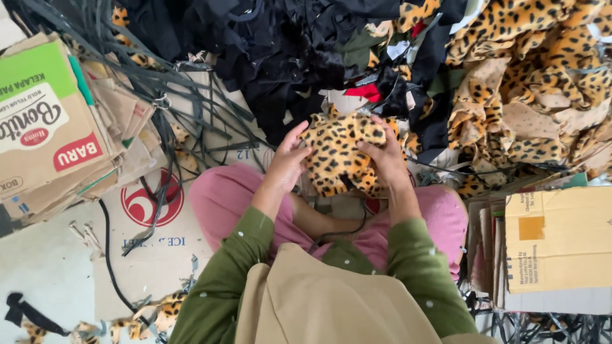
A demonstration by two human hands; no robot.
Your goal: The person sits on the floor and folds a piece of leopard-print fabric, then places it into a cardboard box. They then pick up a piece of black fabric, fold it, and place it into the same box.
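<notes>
Fingers of the left hand (288,158) curl against the left edge of a leopard-print fabric piece (341,155), held above the lap; the right hand (384,156) grips its right side, fingers closed over the top. Flattened cardboard boxes (51,121) lie far left, black fabric scraps (280,44) behind, leopard-print offcuts (529,76) at right.

Leopard-spotted orange-and-black fabric piece (341,153), pink trousers (223,197)
</notes>
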